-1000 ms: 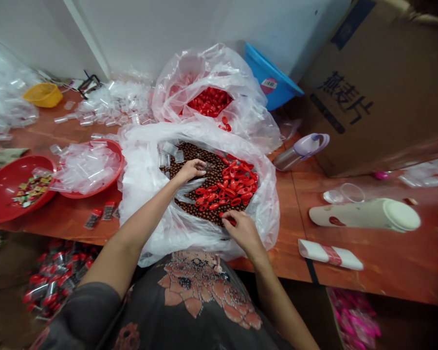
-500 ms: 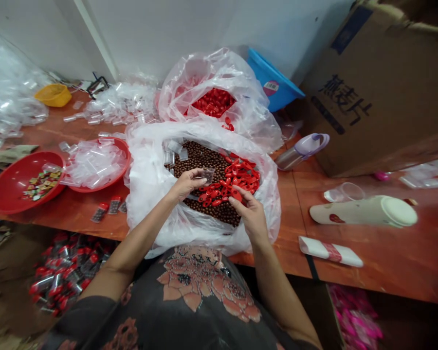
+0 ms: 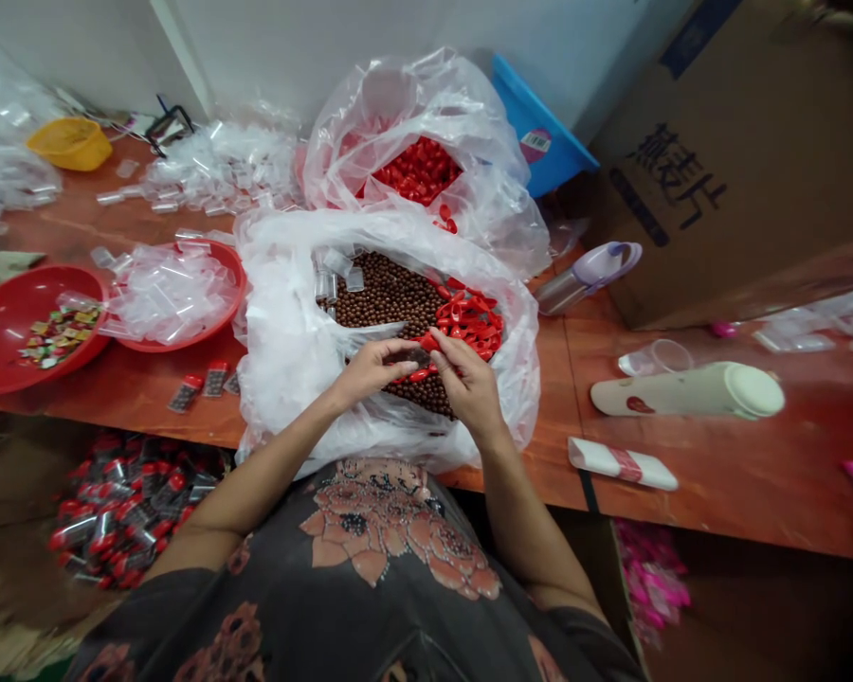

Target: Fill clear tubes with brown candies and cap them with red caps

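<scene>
Over the white plastic bag (image 3: 277, 284), my left hand (image 3: 371, 372) is closed on a small clear plastic bottle (image 3: 421, 358) with dark contents. My right hand (image 3: 471, 386) pinches a red cap (image 3: 428, 340) at the bottle's end; whether the cap is seated, I cannot tell. The bag holds brown chocolate balls (image 3: 384, 289), a heap of red spoon-shaped pieces (image 3: 473, 322) to the right, and several clear empty bottles (image 3: 334, 270) at the far left.
Left of the bag stand a red bowl of clear bottles (image 3: 238, 303) and a red bowl of small packets (image 3: 0, 322). Behind is a bag of red caps (image 3: 419, 170). Filled bottles (image 3: 135, 502) lie below the table. A tumbler (image 3: 682, 390) and carton (image 3: 682, 189) stand right.
My right hand has moved left and up with the red cap, meeting the bottle in my left hand. My left hand has shifted slightly right. The whole view has tilted a little.
</scene>
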`<state>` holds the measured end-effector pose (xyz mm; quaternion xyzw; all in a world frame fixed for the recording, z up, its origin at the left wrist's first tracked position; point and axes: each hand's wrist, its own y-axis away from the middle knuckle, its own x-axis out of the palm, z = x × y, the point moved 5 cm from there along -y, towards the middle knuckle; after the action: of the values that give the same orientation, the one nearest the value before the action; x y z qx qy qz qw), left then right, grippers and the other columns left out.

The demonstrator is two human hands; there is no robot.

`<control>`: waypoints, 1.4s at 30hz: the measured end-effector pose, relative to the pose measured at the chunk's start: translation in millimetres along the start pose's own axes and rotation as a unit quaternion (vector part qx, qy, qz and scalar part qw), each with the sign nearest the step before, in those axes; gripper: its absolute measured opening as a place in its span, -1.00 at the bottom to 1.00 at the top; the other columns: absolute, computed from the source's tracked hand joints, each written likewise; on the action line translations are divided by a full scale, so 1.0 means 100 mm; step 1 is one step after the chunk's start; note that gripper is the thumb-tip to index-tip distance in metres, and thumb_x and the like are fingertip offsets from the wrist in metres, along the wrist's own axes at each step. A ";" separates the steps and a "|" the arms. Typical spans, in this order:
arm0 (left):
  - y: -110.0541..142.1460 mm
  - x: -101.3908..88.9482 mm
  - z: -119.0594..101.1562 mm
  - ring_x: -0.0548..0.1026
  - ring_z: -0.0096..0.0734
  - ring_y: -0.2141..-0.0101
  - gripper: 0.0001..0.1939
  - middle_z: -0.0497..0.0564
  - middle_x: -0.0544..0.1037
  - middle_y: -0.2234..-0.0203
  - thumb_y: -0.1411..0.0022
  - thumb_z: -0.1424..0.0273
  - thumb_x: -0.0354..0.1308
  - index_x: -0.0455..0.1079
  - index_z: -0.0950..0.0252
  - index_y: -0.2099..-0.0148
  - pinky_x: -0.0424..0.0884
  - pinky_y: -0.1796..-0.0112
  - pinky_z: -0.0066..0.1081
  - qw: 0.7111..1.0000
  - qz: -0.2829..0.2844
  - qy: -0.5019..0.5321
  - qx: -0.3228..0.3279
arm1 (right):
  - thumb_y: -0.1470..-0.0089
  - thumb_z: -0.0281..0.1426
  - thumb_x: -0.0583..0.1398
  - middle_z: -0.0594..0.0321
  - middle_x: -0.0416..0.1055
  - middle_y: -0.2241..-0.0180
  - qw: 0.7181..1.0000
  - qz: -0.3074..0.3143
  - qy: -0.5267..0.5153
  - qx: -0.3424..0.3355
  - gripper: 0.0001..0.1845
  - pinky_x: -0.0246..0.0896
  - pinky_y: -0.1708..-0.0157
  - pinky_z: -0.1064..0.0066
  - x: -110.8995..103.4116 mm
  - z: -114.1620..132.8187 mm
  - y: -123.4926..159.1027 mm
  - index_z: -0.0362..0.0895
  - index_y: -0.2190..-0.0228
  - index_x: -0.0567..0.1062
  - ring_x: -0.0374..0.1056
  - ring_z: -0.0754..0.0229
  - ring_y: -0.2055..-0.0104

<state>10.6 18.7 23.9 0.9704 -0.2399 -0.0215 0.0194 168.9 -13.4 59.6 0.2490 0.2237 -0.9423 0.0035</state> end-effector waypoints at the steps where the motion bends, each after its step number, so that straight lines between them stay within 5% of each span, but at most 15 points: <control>1: 0.01 -0.01 -0.01 0.55 -0.17 0.06 -0.53 0.20 0.59 0.03 -0.16 0.25 0.28 0.51 0.36 -0.07 0.40 -0.05 -0.12 1.000 -0.004 -0.014 0.005 | -0.31 -0.36 0.09 0.18 0.51 -0.04 1.000 0.008 0.014 -0.016 -0.57 0.34 -0.12 0.11 0.00 0.01 0.02 0.11 -0.18 0.39 0.42 0.12 -0.09; 7: 0.09 -0.04 -0.10 0.55 -0.16 0.06 -0.62 0.14 0.62 0.06 -0.16 0.29 0.27 0.55 0.29 -0.02 0.40 -0.06 -0.08 0.998 -0.008 -0.058 0.033 | -0.26 -0.26 0.18 0.06 0.51 0.00 0.982 0.053 0.135 -0.122 -0.39 0.39 0.01 0.08 -0.02 0.00 0.10 0.02 -0.29 0.22 0.44 0.03 0.01; 13: 0.15 0.00 -0.13 0.55 -0.15 0.05 -0.62 0.12 0.62 0.07 -0.18 0.27 0.26 0.56 0.26 -0.03 0.39 -0.08 -0.07 0.998 0.015 -0.057 0.031 | -0.29 -0.28 0.13 0.02 0.52 0.04 0.966 0.035 0.194 -0.169 -0.45 0.40 0.10 0.15 -0.03 -0.03 0.19 -0.07 -0.27 0.25 0.45 0.04 0.09; 16: 0.16 0.03 -0.15 0.54 -0.13 0.04 -0.61 0.14 0.62 0.07 -0.16 0.27 0.26 0.56 0.30 -0.02 0.39 -0.07 -0.07 0.998 0.001 -0.051 0.021 | -0.24 -0.20 0.18 -0.05 0.47 -0.03 0.963 0.018 0.198 -0.180 -0.28 0.37 0.03 0.08 0.01 -0.01 0.22 -0.11 -0.32 0.12 0.42 -0.03 0.00; 21: 0.16 0.11 -0.13 0.55 -0.31 0.24 -0.54 0.12 0.61 0.17 -0.15 0.15 0.29 0.48 0.35 -0.01 0.48 0.20 -0.31 0.998 -0.013 0.049 -0.037 | -0.07 -0.06 0.31 -0.01 0.42 -0.09 0.981 0.014 0.154 -0.113 -0.11 0.32 -0.04 -0.04 0.10 -0.08 0.24 -0.04 -0.30 0.10 0.38 -0.11 -0.08; 26: 0.14 0.23 -0.04 0.48 -0.41 0.47 -0.38 0.02 0.51 0.42 -0.28 -0.14 -0.01 0.33 0.32 -0.03 0.40 0.43 -0.42 0.981 -0.039 0.136 -0.131 | 0.02 -0.07 0.36 0.04 0.47 0.01 0.988 0.049 0.134 -0.051 -0.21 0.33 0.02 -0.03 0.19 -0.10 0.28 -0.03 -0.16 0.24 0.42 -0.10 0.04; 37: 0.21 0.47 0.07 0.39 -0.43 0.53 -0.50 -0.04 0.45 0.53 -0.36 0.06 -0.05 0.35 0.25 -0.16 0.36 0.45 -0.41 0.972 -0.098 0.192 -0.097 | -0.01 -0.22 0.32 0.07 0.51 0.05 0.989 0.093 0.084 -0.077 -0.37 0.36 0.05 0.03 0.20 -0.02 0.28 -0.04 -0.10 0.32 0.44 -0.03 0.06; 42: 0.19 0.42 -0.05 0.40 -0.44 0.57 -0.37 -0.04 0.46 0.56 -0.39 0.06 -0.23 0.20 0.31 -0.32 0.43 0.43 -0.39 0.936 -0.094 0.307 -0.142 | 0.03 -0.15 0.38 0.06 0.37 -0.14 0.993 0.080 -0.086 0.034 -0.17 0.35 -0.06 0.05 0.12 -0.16 0.30 0.02 -0.21 0.21 0.40 0.00 -0.09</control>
<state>39.3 -17.2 28.6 0.9349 -0.1244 0.2420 0.2280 169.3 -32.1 29.4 0.1845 0.1700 -0.9638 0.0900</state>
